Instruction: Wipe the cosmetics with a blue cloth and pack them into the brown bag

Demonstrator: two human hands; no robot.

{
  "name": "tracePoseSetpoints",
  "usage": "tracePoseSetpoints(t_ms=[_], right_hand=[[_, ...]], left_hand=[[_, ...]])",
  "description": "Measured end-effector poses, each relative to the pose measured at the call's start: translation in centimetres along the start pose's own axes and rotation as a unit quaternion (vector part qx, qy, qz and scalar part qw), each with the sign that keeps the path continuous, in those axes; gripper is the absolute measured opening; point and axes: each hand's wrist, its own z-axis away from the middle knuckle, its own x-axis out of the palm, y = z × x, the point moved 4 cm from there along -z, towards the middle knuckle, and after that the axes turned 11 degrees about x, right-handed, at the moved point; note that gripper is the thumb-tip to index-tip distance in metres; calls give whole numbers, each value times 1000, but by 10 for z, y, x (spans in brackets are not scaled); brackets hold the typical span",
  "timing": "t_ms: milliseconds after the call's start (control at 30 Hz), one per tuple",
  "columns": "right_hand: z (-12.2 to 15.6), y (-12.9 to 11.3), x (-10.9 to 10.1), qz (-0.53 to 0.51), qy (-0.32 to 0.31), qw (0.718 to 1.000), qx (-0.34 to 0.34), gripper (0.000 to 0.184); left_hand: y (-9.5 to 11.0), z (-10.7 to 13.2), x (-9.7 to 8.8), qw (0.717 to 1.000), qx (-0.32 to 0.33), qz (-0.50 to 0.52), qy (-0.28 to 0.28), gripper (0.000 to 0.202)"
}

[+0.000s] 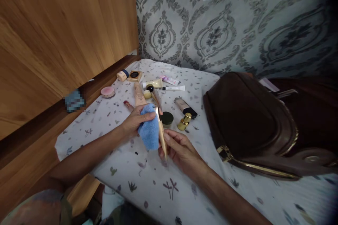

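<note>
A small blue cloth (149,134) is pinched in my left hand (135,120), its thumb lying over the top edge. My right hand (182,149) grips a slim gold cosmetic tube (161,135) near its lower end. The tube stands tilted, and its upper part is against the cloth. Just behind my hands lie a dark round jar (167,118), a gold lipstick-like case (184,122), a beige squeeze tube (138,93) and a reddish lip tube (128,105). My right fingers partly hide the gold tube's lower end.
More cosmetics lie farther back: a pink round compact (107,92), a boxed compact (135,75), a yellowish tube (153,83) and a black-capped bottle (185,107). A brown leather bag (245,116) stands to the right. A wooden cabinet (71,31) borders the patterned sheet (126,168) at left.
</note>
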Motion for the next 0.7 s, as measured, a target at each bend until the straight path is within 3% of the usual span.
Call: tracePoseSetpoints(t_ms=[233, 400, 500, 600, 700], right_hand=[[-2, -2, -4, 51, 54, 993, -91, 35], [0, -6, -5, 105, 85, 986, -98, 34], [2, -11, -7, 140, 103, 977, -119, 33], [6, -17, -10, 200, 142, 955, -169, 28], [12, -23, -13, 282, 200, 911, -227, 20]], left_hand=[[3, -1, 2, 999, 44, -16, -28, 51], [-2, -1, -2, 999, 20, 7, -29, 55], [2, -1, -3, 998, 39, -5, -50, 56], [12, -3, -3, 992, 77, -50, -90, 54], [20, -4, -4, 985, 96, -88, -117, 48]])
